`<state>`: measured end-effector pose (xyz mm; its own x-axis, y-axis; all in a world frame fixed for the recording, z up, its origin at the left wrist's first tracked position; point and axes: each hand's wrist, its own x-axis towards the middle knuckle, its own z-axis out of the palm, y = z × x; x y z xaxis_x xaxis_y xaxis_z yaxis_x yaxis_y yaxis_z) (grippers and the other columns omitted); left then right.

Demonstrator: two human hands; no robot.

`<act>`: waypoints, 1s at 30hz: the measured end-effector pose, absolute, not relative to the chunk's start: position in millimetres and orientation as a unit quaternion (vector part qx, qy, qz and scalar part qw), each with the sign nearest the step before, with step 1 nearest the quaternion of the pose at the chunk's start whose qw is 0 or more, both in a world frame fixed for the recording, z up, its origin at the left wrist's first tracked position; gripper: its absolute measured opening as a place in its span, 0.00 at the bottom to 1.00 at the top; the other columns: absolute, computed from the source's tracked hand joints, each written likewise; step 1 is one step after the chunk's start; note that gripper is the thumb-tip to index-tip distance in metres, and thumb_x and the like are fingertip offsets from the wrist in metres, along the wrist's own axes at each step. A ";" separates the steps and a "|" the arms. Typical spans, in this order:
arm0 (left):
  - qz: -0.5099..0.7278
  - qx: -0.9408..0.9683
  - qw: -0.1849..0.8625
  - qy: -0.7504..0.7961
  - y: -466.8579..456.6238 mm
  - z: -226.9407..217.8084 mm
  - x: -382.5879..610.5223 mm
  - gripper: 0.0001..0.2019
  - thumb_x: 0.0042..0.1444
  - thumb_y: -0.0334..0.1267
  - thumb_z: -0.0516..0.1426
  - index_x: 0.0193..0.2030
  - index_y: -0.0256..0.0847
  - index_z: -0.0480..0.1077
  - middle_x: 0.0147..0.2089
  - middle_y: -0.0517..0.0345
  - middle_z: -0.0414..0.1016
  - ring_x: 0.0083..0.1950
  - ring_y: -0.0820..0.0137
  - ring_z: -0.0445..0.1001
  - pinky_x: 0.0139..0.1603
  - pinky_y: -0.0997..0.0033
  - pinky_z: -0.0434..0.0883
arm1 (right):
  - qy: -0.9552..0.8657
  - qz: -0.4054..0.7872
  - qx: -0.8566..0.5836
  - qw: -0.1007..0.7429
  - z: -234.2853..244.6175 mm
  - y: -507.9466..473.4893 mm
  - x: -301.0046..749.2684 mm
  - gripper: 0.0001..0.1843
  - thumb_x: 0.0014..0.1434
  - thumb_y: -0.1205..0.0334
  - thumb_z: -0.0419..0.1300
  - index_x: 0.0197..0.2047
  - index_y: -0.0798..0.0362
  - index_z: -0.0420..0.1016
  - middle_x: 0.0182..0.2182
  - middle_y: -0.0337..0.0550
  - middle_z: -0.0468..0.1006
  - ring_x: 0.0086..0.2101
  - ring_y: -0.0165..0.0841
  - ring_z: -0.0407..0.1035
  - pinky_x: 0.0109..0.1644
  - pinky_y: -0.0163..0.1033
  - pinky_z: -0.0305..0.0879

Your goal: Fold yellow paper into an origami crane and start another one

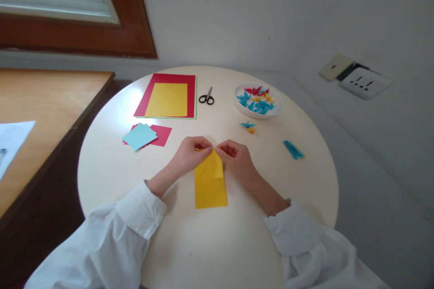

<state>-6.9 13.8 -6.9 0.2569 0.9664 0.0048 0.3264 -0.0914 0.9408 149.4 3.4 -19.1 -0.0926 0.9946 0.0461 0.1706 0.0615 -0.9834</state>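
Note:
A strip of yellow paper [210, 192] with a crease across its middle lies on the round white table [210, 244]. My left hand [192, 152] pinches its far edge from the left, thumb and fingers closed on the paper. Close beside it, my right hand [237, 156] pinches the same far edge near the right corner, the fingertips of both hands almost meeting. The near half of the strip rests flat and uncovered. What the fingertips do to the top edge is partly hidden.
Red and yellow sheets [167, 99] lie at the back left, small black-handled scissors [207, 97] beside them. Nearer are light-blue and red paper squares [140, 136]. A white dish [259, 114] holds several folded paper cranes. A blue-and-yellow crane [249, 126] and blue folded pieces [293, 149] lie at right.

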 end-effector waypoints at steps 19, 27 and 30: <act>0.354 0.639 0.454 0.510 13.5 -4.8 -8.5 0.05 0.45 0.36 0.54 0.23 0.38 0.67 0.24 0.61 0.69 0.26 0.73 0.67 0.26 0.75 0.62 | -0.579 0.415 -0.522 0.468 -17.5 2.9 152.0 0.08 0.47 0.57 0.59 0.25 0.53 0.71 0.23 0.39 0.73 0.26 0.30 0.66 0.30 0.35 0.64; 0.355 0.640 0.449 0.513 12.4 -0.1 -8.4 0.05 0.45 0.35 0.53 0.23 0.37 0.67 0.24 0.61 0.68 0.26 0.74 0.65 0.25 0.75 0.60 | -0.571 0.414 -0.525 0.477 -16.2 2.3 152.9 0.07 0.47 0.58 0.59 0.24 0.53 0.70 0.23 0.39 0.73 0.26 0.30 0.65 0.31 0.36 0.63; 0.354 0.637 0.448 0.517 12.3 0.8 -8.6 0.05 0.45 0.35 0.53 0.23 0.37 0.66 0.23 0.61 0.67 0.26 0.74 0.65 0.25 0.75 0.60 | -0.567 0.415 -0.526 0.480 -16.9 3.7 154.6 0.08 0.47 0.57 0.60 0.25 0.53 0.70 0.24 0.40 0.73 0.27 0.31 0.66 0.31 0.36 0.64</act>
